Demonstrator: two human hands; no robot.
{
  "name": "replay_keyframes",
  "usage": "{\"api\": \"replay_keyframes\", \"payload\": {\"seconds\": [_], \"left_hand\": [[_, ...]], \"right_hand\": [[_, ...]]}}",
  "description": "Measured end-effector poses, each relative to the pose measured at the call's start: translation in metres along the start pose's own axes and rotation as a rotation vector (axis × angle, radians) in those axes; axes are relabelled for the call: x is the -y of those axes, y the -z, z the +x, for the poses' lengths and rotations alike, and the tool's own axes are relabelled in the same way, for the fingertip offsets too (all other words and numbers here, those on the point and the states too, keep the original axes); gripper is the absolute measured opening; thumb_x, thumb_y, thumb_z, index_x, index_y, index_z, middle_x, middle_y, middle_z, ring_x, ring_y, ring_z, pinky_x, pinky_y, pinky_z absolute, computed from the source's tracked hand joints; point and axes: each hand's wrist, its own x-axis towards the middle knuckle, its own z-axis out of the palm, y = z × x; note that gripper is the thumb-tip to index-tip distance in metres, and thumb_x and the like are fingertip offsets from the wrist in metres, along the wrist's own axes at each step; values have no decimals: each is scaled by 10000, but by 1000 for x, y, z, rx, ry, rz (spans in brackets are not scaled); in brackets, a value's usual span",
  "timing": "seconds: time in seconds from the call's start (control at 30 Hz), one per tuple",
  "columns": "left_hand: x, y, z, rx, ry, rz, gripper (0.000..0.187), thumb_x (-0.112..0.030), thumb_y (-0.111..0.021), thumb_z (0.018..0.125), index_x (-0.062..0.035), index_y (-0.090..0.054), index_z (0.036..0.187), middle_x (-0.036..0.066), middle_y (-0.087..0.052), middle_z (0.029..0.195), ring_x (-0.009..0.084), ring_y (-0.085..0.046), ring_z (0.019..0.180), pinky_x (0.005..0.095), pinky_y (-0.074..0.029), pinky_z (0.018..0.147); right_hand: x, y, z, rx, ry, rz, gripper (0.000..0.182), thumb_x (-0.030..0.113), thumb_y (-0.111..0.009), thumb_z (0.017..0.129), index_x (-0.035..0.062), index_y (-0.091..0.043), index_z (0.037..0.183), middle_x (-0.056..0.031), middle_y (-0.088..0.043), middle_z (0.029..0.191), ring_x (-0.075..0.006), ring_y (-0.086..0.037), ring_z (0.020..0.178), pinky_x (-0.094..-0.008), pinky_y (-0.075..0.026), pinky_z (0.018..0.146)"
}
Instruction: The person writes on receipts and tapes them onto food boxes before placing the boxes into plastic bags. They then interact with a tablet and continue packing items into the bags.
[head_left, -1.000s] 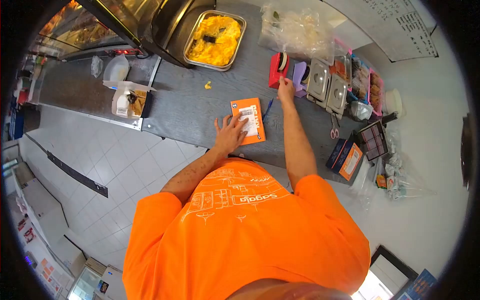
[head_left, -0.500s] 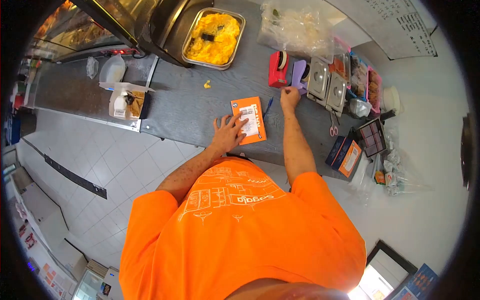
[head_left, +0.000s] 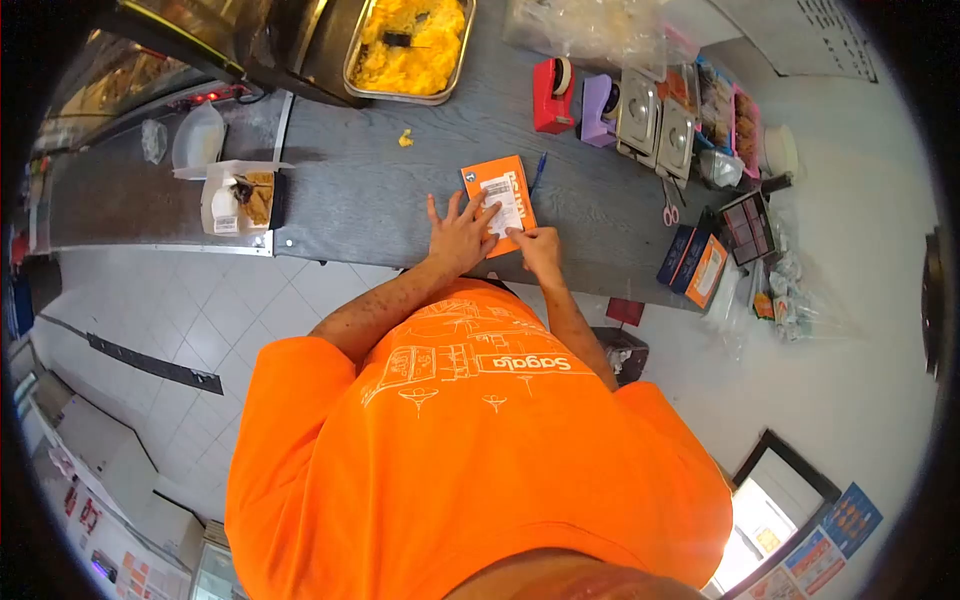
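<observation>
On the grey counter lies an orange box [head_left: 478, 180] with a white printed receipt [head_left: 497, 188] on top. My left hand [head_left: 459, 238] is spread across it, fingertips pressing the receipt flat. My right hand [head_left: 543, 252] has its fingers pinched at the receipt's lower right corner; whatever is between them is too small to make out. A blue pen [head_left: 539, 170] rests just beyond the box. Farther back stand a red tape dispenser [head_left: 552, 98] and a purple tape dispenser [head_left: 596, 112].
A metal tray [head_left: 449, 95] of yellow food is at the back. Lidded steel containers [head_left: 637, 110] and scissors [head_left: 670, 205] are on the right, near dark boxes [head_left: 690, 262]. An open food box [head_left: 243, 200] sits left. The counter's front edge [head_left: 370, 262] runs close to my body.
My right hand has come from the purple tape dispenser down to the receipt's corner on the orange box. My left hand stays on the receipt. The whole view has shifted slightly.
</observation>
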Motion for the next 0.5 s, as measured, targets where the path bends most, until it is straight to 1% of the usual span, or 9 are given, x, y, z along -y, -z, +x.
{"api": "replay_keyframes", "payload": {"seconds": [0.03, 0.1, 0.13, 0.2, 0.23, 0.3, 0.37, 0.43, 0.5], "left_hand": [[1, 1, 2, -9, -5, 22, 559, -453, -577, 844, -272, -485, 1365, 1, -349, 1471, 315, -309, 1328, 727, -70, 1036], [3, 0, 0, -22, -22, 13, 558, -456, -578, 840, -267, -494, 1358, 3, -354, 1466, 311, -309, 1329, 729, -65, 1033], [3, -1, 2, -48, -29, 7, 557, -460, -580, 836, -262, -502, 1350, 4, -358, 1461, 308, -309, 1330, 731, -61, 1031], [5, -4, 4, -65, -49, 20, 542, -471, -582, 836, -255, -519, 1330, 20, -385, 1439, 312, -320, 1320, 741, -75, 1018], [6, -5, 3, -80, -58, 37, 529, -482, -583, 836, -249, -536, 1309, 36, -412, 1417, 315, -330, 1311, 751, -89, 1005], [3, 5, 5, -48, -46, 13, 519, -476, -597, 832, -241, -541, 1292, 39, -408, 1417, 314, -333, 1308, 747, -113, 1000], [-5, 10, 14, -6, -66, -10, 510, -470, -611, 828, -233, -546, 1274, 41, -404, 1417, 314, -337, 1305, 743, -137, 996], [-6, 13, 19, 85, 110, -133, 505, -436, -655, 810, -176, -542, 1228, 71, -379, 1420, 323, -337, 1292, 668, -202, 1021], [-4, 9, 20, 14, 109, -144, 542, -451, -689, 775, -154, -539, 1202, 82, -377, 1416, 327, -331, 1297, 634, -244, 1010]], "right_hand": [[2, 5, 1, -8, -4, 3, 352, 326, -746, 768, -14, -673, 709, -85, -579, 523, -189, -564, 421, -322, -430, 418], [3, 21, -4, -42, 56, -401, 461, 410, -780, 713, -34, -659, 733, -149, -626, 595, -287, -629, 537, -389, -482, 516], [-2, 27, -4, -55, 47, -395, 461, 410, -780, 713, -34, -659, 733, -149, -626, 595, -287, -629, 537, -389, -482, 516], [-18, 35, 0, -82, 272, -402, 527, 451, -807, 678, -33, -639, 800, -151, -655, 676, -252, -641, 586, -386, -492, 557], [-27, 33, 2, -99, 265, -397, 527, 451, -807, 678, -33, -639, 800, -151, -655, 676, -252, -641, 586, -386, -492, 557], [-38, 31, 7, -151, 420, -297, 569, 516, -789, 660, 0, -646, 855, -156, -681, 763, -322, -668, 712, -418, -506, 630], [-36, 24, 7, 33, 393, -192, 527, 476, -807, 665, 33, -646, 902, -133, -677, 747, -292, -666, 691, -391, -508, 622], [-45, 3, 10, 175, 471, -301, 487, 458, -808, 667, 55, -644, 885, -132, -682, 773, -310, -665, 706, -393, -514, 632], [-26, 2, -4, 280, 583, -320, 414, 397, -804, 681, 73, -644, 882, -131, -681, 759, -312, -668, 696, -387, -517, 632]]}}
